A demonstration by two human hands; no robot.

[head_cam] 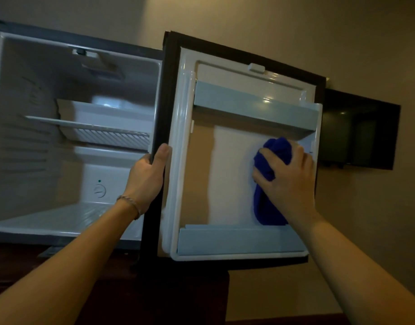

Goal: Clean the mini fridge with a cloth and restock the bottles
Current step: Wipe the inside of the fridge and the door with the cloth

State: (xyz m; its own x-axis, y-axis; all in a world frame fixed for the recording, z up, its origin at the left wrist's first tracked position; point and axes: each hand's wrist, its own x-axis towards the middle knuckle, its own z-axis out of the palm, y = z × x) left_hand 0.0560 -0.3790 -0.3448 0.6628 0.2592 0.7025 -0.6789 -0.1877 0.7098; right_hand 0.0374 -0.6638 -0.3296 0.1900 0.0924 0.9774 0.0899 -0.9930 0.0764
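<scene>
Blue cloth (267, 184) bunched up against the white inner panel of the fridge door (227, 174), roughly 3 o'clock from frame centre, sitting between the upper door shelf (253, 109) and the lower door shelf (237, 241). Right hand (287, 179) spread over it, fingers curled around the top of the wad and pressing it flat to the panel, so a full grip on the cloth, not a loose one. Bottom end of the cloth hanging out below the palm, just above the lower shelf.

Left hand (148, 174) at about 9 o'clock of the cloth, wrapped around the door's hinge-side edge and dark gasket, thumb on the inner face, rest of the fingers hidden behind. Thin bracelet (129, 202) on that wrist.

Mini fridge (37, 137) wide open out at 9 to 10 o'clock: white cavity, wire shelf (103, 131) midway up, round thermostat dial (99, 191) low on the back wall. No bottles anywhere in view.

Dark wall-mounted screen (359, 130) off at 3 o'clock past the door, beige wall (295, 31) behind everything, dark wooden cabinet (178, 296) down at 6 o'clock under the fridge.
</scene>
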